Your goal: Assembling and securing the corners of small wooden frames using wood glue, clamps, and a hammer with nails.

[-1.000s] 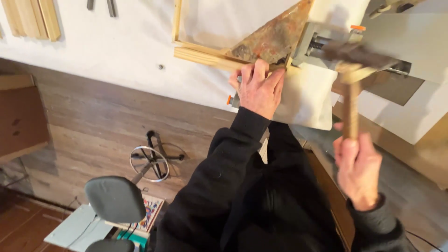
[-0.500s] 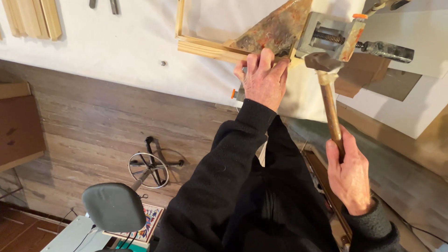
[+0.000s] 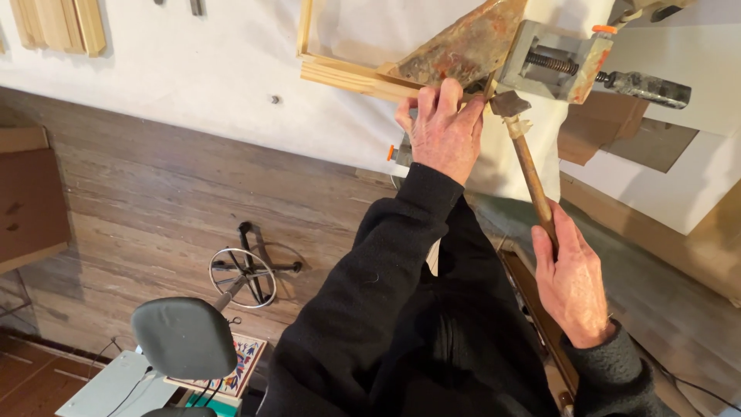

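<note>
My left hand (image 3: 441,130) pressed on wooden frame (image 3: 351,76) corner in clamp (image 3: 557,63); right hand (image 3: 570,279) gripping hammer (image 3: 526,158), head at joint. Frame clamped, nailing looks midway.

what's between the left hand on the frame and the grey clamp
In the head view, the hammer head sits between the left hand and the grey corner clamp, at the wooden frame corner. The right hand grips its handle.

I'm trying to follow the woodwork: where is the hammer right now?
In the head view, the hammer is right of centre: the right hand grips its wooden handle, and its head sits by the wooden frame corner, just below the grey clamp.
</note>
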